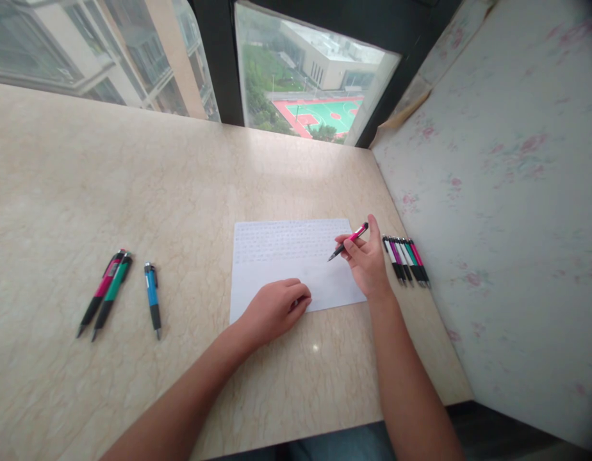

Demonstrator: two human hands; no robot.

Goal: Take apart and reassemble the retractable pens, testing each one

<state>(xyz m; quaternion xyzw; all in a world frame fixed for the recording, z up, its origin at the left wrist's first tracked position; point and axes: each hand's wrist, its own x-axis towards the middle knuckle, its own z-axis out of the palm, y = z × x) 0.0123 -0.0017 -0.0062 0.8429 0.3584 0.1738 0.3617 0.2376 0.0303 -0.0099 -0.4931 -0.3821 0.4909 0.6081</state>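
A sheet of white paper (296, 275) lies on the marble-patterned surface, with rows of small handwriting across its upper part. My right hand (368, 259) is over the paper's right side, pinching a pink ballpoint pen (357, 233) with a black grip. The pen slants, its tip down and to the left near the end of the lowest written line; I cannot tell whether it touches the paper. My left hand (277, 307) rests on the sheet's lower edge, its fingers curled in; a dark spot shows between thumb and fingers, too small to make out.
At left lie a pink pen (105, 282) and a green pen (114, 289) side by side, and a blue pen (152, 291). Several pens (405, 259) form a row beside the papered wall (507, 224) at right. A window (320, 70) stands behind the surface.
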